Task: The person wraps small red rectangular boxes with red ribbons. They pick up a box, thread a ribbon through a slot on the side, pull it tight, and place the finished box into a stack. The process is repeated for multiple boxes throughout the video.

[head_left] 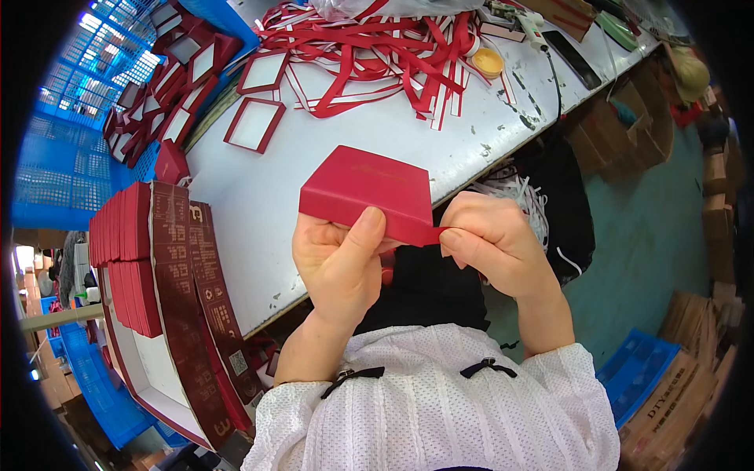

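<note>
A white surface [243, 220], chipped dark near its edge, stands over a green floor [656, 243]. 1 blue crate [640, 375] lies beside cardboard [674, 399] at lower right; bright light [90, 22] shows upper left.

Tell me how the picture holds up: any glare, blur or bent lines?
Head view: the red box, left hand and right hand look fairly sharp; head view: a pale sheen lies on the white table; head view: the brown carton bows with the fisheye, and the corners go black; head view: the far-left background looks soft, its brightest spots washed out.
</note>
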`<state>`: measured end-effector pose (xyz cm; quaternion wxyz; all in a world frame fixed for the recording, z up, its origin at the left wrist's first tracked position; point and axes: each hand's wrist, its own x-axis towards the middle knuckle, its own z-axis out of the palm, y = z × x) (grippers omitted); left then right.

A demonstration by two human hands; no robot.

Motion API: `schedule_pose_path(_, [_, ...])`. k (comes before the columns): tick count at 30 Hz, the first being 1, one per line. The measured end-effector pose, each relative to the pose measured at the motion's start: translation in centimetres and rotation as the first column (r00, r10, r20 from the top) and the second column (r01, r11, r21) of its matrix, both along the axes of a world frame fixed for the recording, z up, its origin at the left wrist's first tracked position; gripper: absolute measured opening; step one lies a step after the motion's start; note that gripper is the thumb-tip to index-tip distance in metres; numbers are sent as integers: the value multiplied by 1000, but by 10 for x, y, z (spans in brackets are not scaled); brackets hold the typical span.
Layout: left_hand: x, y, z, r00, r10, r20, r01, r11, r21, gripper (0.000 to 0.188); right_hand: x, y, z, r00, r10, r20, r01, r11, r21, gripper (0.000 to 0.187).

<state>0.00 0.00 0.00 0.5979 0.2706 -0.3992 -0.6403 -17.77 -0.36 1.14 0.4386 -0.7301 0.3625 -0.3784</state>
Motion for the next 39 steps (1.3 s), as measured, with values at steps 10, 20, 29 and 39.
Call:
schedule_pose_path(10, [10, -5, -1, 826, -20, -563, 124, 981, 148, 22, -16, 4, -2, 938, -318, 137, 314, 948, 45, 20])
schedule_pose_path(20, [14, 5, -9, 640, -30, -768, 308, 925, 221, 24, -7, -4, -5, 936, -280, 213, 259, 958, 123, 17])
schedule_pose_path(29, [-12, 4, -28, 904, 37, -426, -36, 999, 10, 47, 14, 15, -7, 912, -381, 155, 384, 923, 12, 16])
schedule_pose_path(39, [-28, -6, -27, 984, 139, -112, -145, 988, -48, 28, 28, 18, -22, 878, -454, 152, 473, 870, -138, 18])
